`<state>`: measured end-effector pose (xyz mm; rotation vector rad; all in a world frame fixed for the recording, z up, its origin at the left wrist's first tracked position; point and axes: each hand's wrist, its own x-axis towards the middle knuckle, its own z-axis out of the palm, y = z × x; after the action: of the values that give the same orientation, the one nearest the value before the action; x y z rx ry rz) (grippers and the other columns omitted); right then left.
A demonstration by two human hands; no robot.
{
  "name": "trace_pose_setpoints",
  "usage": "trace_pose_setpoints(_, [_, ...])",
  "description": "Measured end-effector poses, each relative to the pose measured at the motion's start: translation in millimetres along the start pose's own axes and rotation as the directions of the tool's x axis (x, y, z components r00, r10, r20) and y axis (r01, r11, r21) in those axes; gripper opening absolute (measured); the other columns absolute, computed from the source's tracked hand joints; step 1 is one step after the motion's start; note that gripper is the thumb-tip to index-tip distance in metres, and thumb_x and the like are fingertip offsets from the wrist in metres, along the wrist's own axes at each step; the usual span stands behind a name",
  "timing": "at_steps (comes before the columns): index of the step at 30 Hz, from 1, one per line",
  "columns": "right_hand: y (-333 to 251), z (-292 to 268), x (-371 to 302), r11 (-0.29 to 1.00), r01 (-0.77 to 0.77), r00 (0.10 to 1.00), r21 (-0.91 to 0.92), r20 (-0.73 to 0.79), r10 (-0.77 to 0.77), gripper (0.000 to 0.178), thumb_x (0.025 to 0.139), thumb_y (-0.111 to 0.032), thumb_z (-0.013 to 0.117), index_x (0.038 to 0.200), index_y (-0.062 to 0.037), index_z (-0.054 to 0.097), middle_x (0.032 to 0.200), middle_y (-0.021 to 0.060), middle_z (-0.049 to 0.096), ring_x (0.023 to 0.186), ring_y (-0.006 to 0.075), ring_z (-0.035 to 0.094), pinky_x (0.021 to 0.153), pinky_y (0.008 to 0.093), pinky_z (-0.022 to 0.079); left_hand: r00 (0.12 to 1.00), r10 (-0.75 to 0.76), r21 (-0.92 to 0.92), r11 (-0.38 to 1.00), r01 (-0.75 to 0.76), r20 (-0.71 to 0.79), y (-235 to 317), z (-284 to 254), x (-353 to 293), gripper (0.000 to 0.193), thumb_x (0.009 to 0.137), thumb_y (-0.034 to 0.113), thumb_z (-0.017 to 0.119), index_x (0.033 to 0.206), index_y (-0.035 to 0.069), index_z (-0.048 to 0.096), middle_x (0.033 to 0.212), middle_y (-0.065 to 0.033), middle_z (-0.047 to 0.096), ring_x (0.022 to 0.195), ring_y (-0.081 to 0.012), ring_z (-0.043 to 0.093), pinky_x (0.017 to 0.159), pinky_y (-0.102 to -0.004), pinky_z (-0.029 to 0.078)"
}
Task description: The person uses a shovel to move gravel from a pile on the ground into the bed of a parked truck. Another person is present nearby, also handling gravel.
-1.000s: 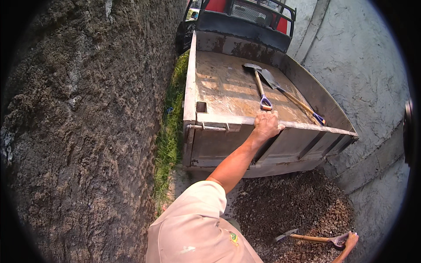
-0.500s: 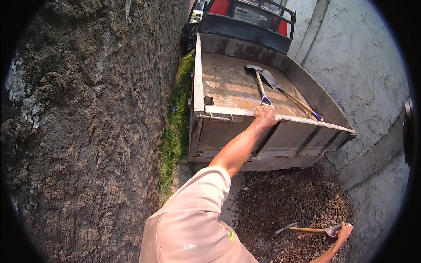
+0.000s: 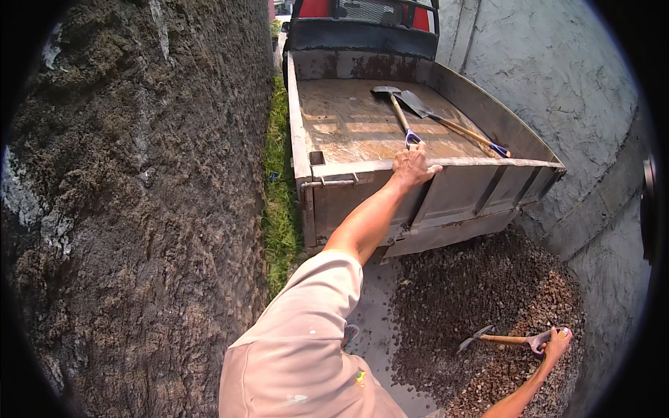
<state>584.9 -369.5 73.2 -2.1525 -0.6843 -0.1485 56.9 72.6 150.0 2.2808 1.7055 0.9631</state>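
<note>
you stand on a strip of pale ground (image 3: 376, 317) between two walls: a rough, dark earthen-looking wall (image 3: 139, 209) fills your left side, and a grey plastered wall (image 3: 557, 76) rises on your right. a band of green grass (image 3: 280, 209) runs along the foot of the left wall, and a heap of dark, broken gravel (image 3: 446, 299) spreads across the ground at your right, below the truck's rear and close to the grey wall.

the tailgate (image 3: 474, 188) stands upright in front of you, its top edge crossing the view. your left hand (image 3: 412, 166) lies over that edge with the fingers bent; they come right up to a shovel handle inside, and you cannot tell whether they touch it or how firmly they grip. the pale ground runs between grass and gravel. your right hand (image 3: 557, 343) is out over the heap, closed around the end grip of a wooden-handled shovel (image 3: 505, 339), whose blade points left above or against the gravel; you cannot tell which.

the truck bed (image 3: 334, 104) holds two more shovels, a nearer shovel (image 3: 399, 113) with its handle toward your left hand and a farther shovel (image 3: 460, 130) slanting toward the right side, their blades together.
</note>
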Motion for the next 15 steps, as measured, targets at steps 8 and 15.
trace_pose_setpoints(8, [-24,-2,-12,0.996,-0.077,0.997,0.032,0.003,0.077,0.046,0.079,-0.016,0.064,0.117,-0.0053,0.041,0.094,0.0119,0.052,0.063,0.0178,0.053,0.036,0.0274,0.04,0.992,0.049,0.108,0.993,-0.037,-0.112,-4,13,12,0.068,0.071,0.06,0.061,0.115,0.009,0.049,0.093,-0.0129,0.063,0.084,-0.0261,0.064,0.071,-0.0379,0.05])
trace_pose_setpoints(15, [-42,13,-14,0.993,-0.107,0.994,0.045,0.032,0.105,0.048,0.079,-0.018,0.065,0.118,-0.0038,0.042,0.093,0.0126,0.052,0.055,0.0164,0.05,0.037,0.0267,0.04,0.969,0.083,0.092,0.994,-0.063,-0.233,-20,13,18,0.065,0.071,0.058,0.062,0.11,0.008,0.05,0.095,-0.013,0.06,0.083,-0.0268,0.063,0.069,-0.0384,0.05])
